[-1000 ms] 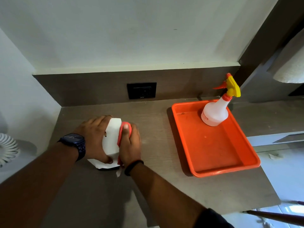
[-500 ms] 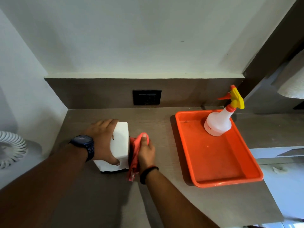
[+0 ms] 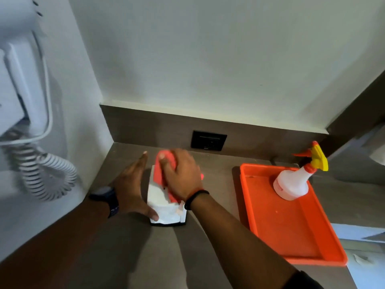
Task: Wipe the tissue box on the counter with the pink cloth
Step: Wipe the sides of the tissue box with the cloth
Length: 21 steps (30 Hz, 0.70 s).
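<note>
Tissue box (image 3: 161, 202) is seen upright on the table (image 3: 129, 257), near the left wall corner, just in front of the backsplash. Pink cloth (image 3: 161, 172) is pressed onto the box top under the right hand (image 3: 182, 178); its fingers are laid flat and together over the cloth, the thumb out at the cloth's far edge. Left hand (image 3: 130, 186) is held against the box's left side, fingers extended and close together, thumb at the lower front corner.

Open table is seen in front of the box and between the box and the orange tray (image 3: 295, 236), which sits well apart to the right. The tray's near right corner lies at the table edge. Spray bottle (image 3: 291, 184) stands in the tray's far end. Dark wall socket (image 3: 209, 140) sits in the backsplash behind the box.

Box top is mostly covered by cloth and hand; its right side is hidden by the forearm. Hands are motion-blurred. White coiled cord (image 3: 48, 176) and wall unit at left are cut off by the frame. Bottle label is too blurred to be read; no print is legible on the box.
</note>
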Available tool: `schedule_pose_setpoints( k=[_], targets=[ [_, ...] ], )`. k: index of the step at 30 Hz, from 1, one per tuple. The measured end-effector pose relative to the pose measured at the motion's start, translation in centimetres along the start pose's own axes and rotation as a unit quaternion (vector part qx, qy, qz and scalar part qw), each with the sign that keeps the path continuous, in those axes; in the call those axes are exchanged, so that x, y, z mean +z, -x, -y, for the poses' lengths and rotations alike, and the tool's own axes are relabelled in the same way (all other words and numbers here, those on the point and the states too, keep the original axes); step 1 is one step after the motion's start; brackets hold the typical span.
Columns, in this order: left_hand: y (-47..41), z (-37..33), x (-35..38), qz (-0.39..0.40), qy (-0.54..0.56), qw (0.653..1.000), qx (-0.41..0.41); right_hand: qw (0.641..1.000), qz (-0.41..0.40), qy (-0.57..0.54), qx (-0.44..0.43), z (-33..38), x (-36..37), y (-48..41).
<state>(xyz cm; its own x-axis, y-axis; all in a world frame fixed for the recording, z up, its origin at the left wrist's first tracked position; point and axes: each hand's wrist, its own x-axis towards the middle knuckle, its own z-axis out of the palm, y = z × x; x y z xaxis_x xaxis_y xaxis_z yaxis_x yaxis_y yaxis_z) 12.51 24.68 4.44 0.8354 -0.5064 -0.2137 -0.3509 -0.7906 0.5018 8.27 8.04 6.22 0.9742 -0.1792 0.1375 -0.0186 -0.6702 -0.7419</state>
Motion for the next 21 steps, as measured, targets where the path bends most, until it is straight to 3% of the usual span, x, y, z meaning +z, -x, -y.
schedule_pose_setpoints(
  k=[2, 4, 10, 14, 21],
  targets=[
    [0.6, 1.0, -0.1, 0.003, 0.03, 1.0, -0.006, 0.979, 0.082, 0.179, -0.06, 0.1, 1.2, 0.3],
    [0.7, 0.9, 0.1, 0.006, 0.049, 0.999, -0.006, 0.958, 0.097, 0.253, -0.097, 0.2, 2.3, 0.9],
    [-1.9, 0.1, 1.6, 0.023, 0.146, 0.988, 0.033, 0.954, 0.078, 0.264, -0.121, -0.7, 2.2, 1.9],
    [-1.5, -0.5, 1.2, 0.044, 0.079, 0.995, 0.039, 0.951, 0.082, 0.267, -0.13, -1.9, 1.3, 2.7],
    [-1.3, -1.5, 0.6, 0.042, 0.056, 0.998, 0.008, 0.973, 0.059, 0.219, -0.047, -1.5, 1.4, 1.4]
  ],
)
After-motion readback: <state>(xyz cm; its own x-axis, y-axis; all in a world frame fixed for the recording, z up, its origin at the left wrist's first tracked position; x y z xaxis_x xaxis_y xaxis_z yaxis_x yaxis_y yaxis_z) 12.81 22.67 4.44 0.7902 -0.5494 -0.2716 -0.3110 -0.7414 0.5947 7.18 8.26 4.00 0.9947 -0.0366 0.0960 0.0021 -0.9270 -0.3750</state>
